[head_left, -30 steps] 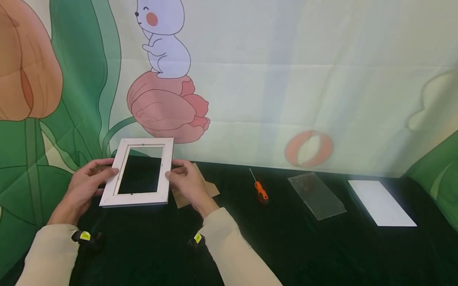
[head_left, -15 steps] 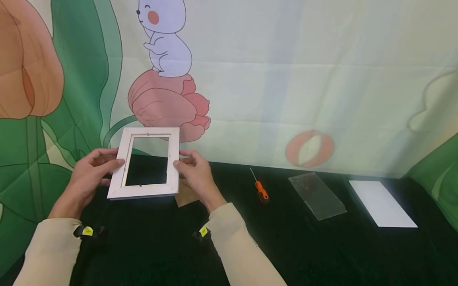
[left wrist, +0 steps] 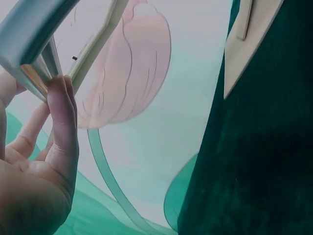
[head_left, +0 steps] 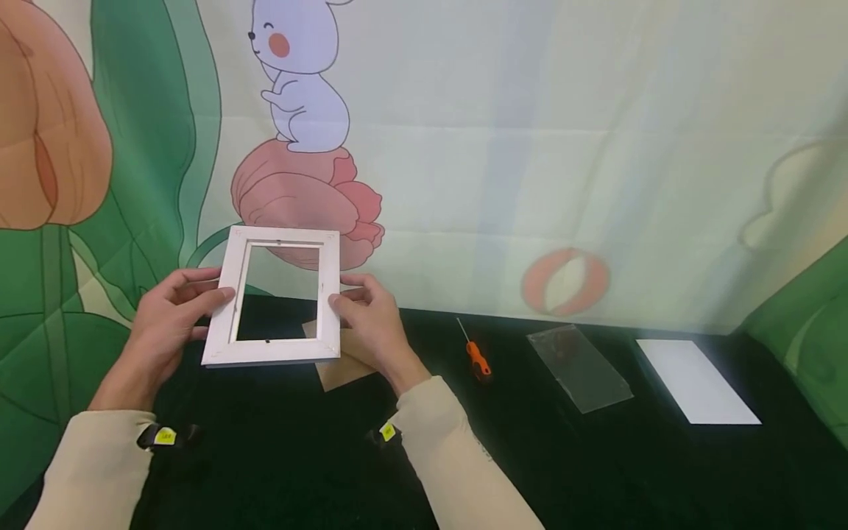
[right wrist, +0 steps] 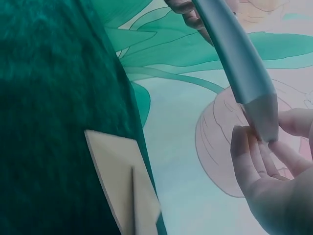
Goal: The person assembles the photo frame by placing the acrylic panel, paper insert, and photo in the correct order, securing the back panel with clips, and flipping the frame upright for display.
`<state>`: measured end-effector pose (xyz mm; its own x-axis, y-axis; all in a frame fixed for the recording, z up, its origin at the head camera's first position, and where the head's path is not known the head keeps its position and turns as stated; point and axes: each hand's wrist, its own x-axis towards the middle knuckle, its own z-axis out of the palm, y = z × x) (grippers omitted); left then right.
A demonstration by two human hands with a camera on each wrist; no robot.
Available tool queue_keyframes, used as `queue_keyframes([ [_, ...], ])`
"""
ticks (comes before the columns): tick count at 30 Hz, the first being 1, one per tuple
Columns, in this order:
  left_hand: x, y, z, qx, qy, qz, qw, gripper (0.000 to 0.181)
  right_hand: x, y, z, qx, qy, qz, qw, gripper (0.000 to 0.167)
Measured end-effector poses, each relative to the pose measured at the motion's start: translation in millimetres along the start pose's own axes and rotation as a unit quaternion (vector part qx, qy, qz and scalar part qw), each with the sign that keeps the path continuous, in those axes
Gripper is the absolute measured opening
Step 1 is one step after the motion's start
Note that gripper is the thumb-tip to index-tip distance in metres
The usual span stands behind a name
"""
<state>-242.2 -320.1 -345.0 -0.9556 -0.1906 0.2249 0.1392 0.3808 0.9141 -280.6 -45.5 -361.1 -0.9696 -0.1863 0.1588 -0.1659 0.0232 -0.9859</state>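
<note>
A white picture frame (head_left: 270, 352), its middle an open hole, is held up above the dark cloth. My left hand (head_left: 165, 324) grips its left side, thumb on the face toward me. On the opposite side my right hand (head_left: 374, 324) pinches the frame's edge in the same way. Small dark tabs show along the inner rim. Below and behind the frame lies a brown backing board (head_left: 344, 372) with a strip on it, partly covered by the right hand; the right wrist view shows this board (right wrist: 117, 166) more fully.
To the right on the dark green cloth (head_left: 530, 471) lie an orange-handled screwdriver (head_left: 477, 359), a clear plastic sheet (head_left: 581, 368) and a white rectangular sheet (head_left: 698, 383). A printed curtain (head_left: 450, 184) hangs behind the table.
Both hands have lifted the picture frame higher and moved it slightly right, keeping hold of both sides. The other things stay in place; the head view shifts a little.
</note>
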Motion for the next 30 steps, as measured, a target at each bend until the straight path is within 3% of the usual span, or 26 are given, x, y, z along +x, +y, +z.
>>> queue_keyframes([
  [8, -2.8, 16.9, 17.9, 0.016, -0.009, 0.023, 0.9996, 0.056, 4.1, -4.6, -30.6, -0.011, -0.029, -0.005, 0.9995, 0.039],
  [14, -9.7, 27.7, 44.5, 0.013, -0.031, 0.046, 0.9984, 0.061, 0.1, -10.5, -63.4, -0.032, -0.041, -0.003, 0.9987, 0.040],
  [24, -21.6, 36.7, 92.0, -0.033, -0.083, 0.019, 0.9959, 0.063, -17.6, -12.7, -118.3, -0.054, -0.042, 0.013, 0.9976, 0.042],
  [30, -28.1, 48.6, 109.5, -0.043, -0.104, 0.019, 0.9935, 0.063, -30.2, -13.9, -143.9, -0.068, -0.047, 0.013, 0.9965, 0.043],
])
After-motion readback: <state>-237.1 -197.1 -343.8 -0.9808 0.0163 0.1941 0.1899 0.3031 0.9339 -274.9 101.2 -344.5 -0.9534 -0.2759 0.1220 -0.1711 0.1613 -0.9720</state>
